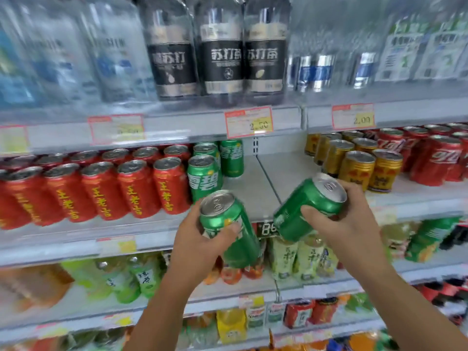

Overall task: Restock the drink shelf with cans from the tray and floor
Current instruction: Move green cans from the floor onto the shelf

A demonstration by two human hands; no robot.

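Observation:
My left hand (200,239) grips a green soda can (228,224), tilted with its silver top toward me, just in front of the drink shelf (255,188). My right hand (347,224) holds a second green can (306,209), leaning to the right at the same height. Both cans hover before a bare gap in the shelf. Three matching green cans (205,176) stand at the left side of that gap. No tray or floor is in view.
Red herbal tea cans (101,188) fill the shelf left of the gap; gold cans (354,163) and red cola cans (435,158) fill the right. Large bottles (220,51) stand on the shelf above, bottled teas (298,257) below. Price tags (249,121) line the shelf edges.

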